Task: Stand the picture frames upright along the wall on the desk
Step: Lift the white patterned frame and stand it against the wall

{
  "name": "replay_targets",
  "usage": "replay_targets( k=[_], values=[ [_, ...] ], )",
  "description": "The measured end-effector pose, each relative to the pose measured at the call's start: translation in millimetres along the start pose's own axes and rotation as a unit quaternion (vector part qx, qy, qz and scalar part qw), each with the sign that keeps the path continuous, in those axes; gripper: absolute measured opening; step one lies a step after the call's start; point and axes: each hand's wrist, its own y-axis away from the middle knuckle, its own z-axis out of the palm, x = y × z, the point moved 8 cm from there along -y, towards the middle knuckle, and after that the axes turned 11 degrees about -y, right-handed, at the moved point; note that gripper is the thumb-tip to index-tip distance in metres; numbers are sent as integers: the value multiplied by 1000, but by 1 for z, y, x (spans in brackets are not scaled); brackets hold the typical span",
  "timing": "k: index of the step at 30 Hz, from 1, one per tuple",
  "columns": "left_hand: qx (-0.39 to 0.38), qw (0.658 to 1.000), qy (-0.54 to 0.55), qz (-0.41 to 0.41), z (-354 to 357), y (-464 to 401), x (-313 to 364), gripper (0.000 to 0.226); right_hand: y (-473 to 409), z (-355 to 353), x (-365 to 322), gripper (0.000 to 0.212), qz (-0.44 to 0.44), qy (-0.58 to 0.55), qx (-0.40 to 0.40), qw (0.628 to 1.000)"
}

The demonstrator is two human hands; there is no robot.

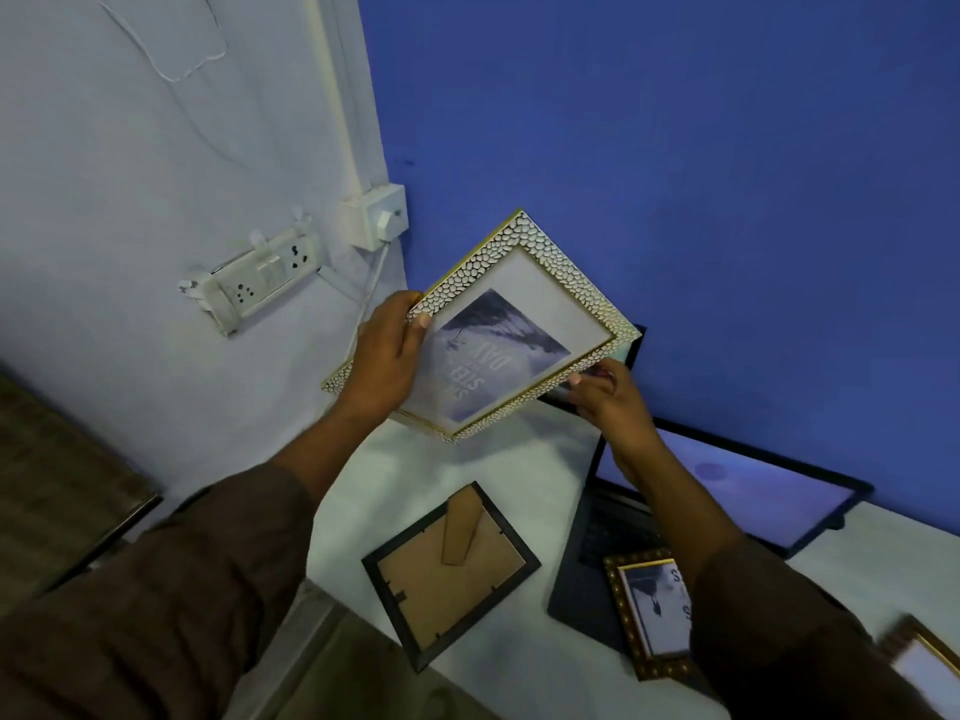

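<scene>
Pebbled frame [511, 330]: up in the air over the table [498, 459], tilted, print facing the camera and reading upside down, near the corner where the white wall [156, 200] meets the blue wall [675, 148].
Left hand [382, 356]: clamped on its left edge.
Right hand [605, 394]: pinching the lower-right edge.
Key relation: blue wall lies straight beyond both hands; the frame's long axis runs diagonally.
Waiting: black frame [449, 574] face down, gold frame [652, 613] flat by the laptop [727, 491].
</scene>
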Motion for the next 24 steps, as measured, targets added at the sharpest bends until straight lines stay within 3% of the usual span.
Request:
replay_targets(
  k=[4,7,11,14,17,20,24],
  values=[
    [-13,999,-18,23,-4,-8,13,35,18,-20,-36,67,-90,-16,92,992],
    [-33,998,-16,44,-7,-24,24,37,32,-31,-77,82,-173,66,127,974],
    [-74,990,-32,115,-5,-46,57,38,39,-16,-123,45,-198,190,48,960],
    [-101,979,-37,172,4,-52,89,40,49,-23,-145,24,-217,200,57,954],
    [-115,972,-18,204,17,-50,116,37,69,-45,-150,26,-238,137,111,955],
    [-80,974,-1,211,30,-48,132,33,91,-73,-148,26,-236,111,168,951],
    [-7,994,-8,112,53,-46,113,47,129,-127,-146,31,-238,67,254,935]
  ],
)
